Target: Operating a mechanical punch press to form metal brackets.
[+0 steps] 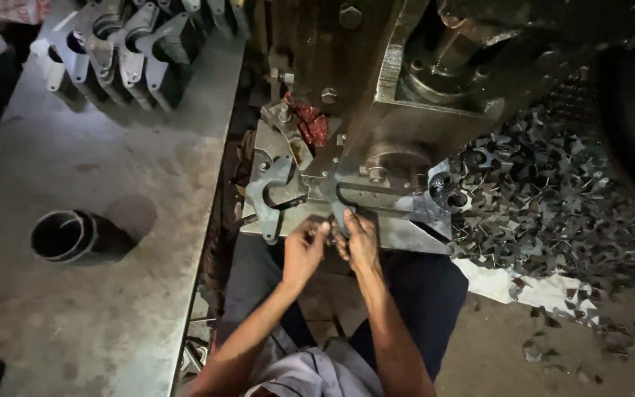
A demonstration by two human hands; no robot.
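Observation:
Both my hands meet at the front edge of a heavy press machine (406,81). My left hand (304,248) has its fingers curled near a flat metal bracket (272,192) that lies on the press bed. My right hand (360,241) pinches the lower end of a second flat metal part (341,198) resting on the die plate (406,228). In the dim light I cannot see whether my left hand grips anything. My knees in dark trousers are below the bed.
A grey steel table (82,294) is at the left, with a row of stamped brackets (123,51) at its far end and a dark cylindrical cup (64,235) on its side. A pile of metal offcuts (553,198) covers the floor at the right.

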